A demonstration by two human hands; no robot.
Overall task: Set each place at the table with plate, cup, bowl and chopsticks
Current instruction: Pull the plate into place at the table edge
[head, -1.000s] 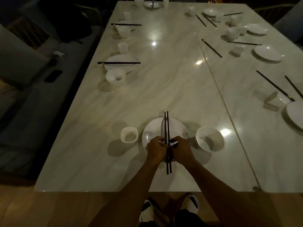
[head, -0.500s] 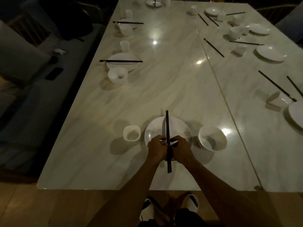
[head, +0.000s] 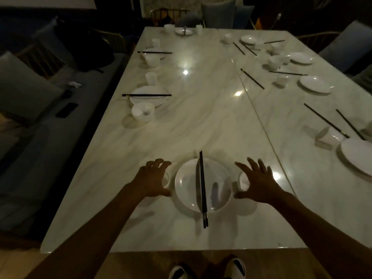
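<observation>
White china plate point(head: 189, 190) sits between our spread hands: left hand point(head: 150, 181) over the cup point(head: 166, 179), right hand point(head: 258, 181) over the bowl point(head: 243, 181). Both look brittle, slick; grip their rims.

Glossy veined marble table point(head: 201, 121) (lamp glints), smooth white glazed plate point(head: 189, 184), matt black chopsticks point(head: 203, 188).

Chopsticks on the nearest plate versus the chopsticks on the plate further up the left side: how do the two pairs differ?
The near chopsticks run lengthwise toward the person across the near plate, ends overhanging its near rim. The far chopsticks lie crosswise over the left-side plate, overhanging both rims. The near pair sits between two open hands, left hand and right hand; the far pair has none nearby. Both are dark, paired and resting on white plates.
</observation>
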